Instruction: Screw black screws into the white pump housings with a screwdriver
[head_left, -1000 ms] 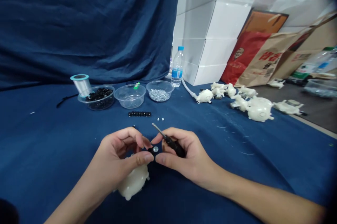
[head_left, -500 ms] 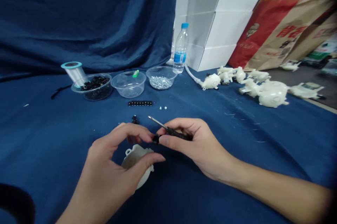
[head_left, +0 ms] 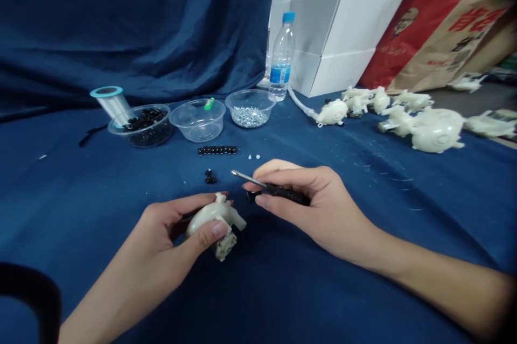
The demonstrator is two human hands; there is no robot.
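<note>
My left hand (head_left: pixel 177 236) is closed round a cream plastic housing (head_left: pixel 208 216) with small lugs and a short spout. In my right hand (head_left: pixel 309 198) lies a screwdriver (head_left: pixel 278 191), its black handle across the fingers and its metal tip pointing left. The same hand pinches a small black part (head_left: pixel 251 196) between thumb and fingertips, partly hidden. Beyond the hands are a little cluster of black parts (head_left: pixel 210 176), a straight row of black pieces (head_left: pixel 217 150) and two tiny screws (head_left: pixel 253 157).
Along the back stand a bowl of black parts (head_left: pixel 151 139), a clear bowl (head_left: pixel 197 127) with a green tag, a bowl of screws (head_left: pixel 250 118), a wire spool (head_left: pixel 111 102) and a water bottle (head_left: pixel 281 58). Several cream housings (head_left: pixel 436 131) lie at right, near white boxes (head_left: pixel 343 26).
My left hand has left the small black part and taken hold of the cream housing, turning it over. My right hand, with screwdriver and black part, has shifted slightly right and away.
</note>
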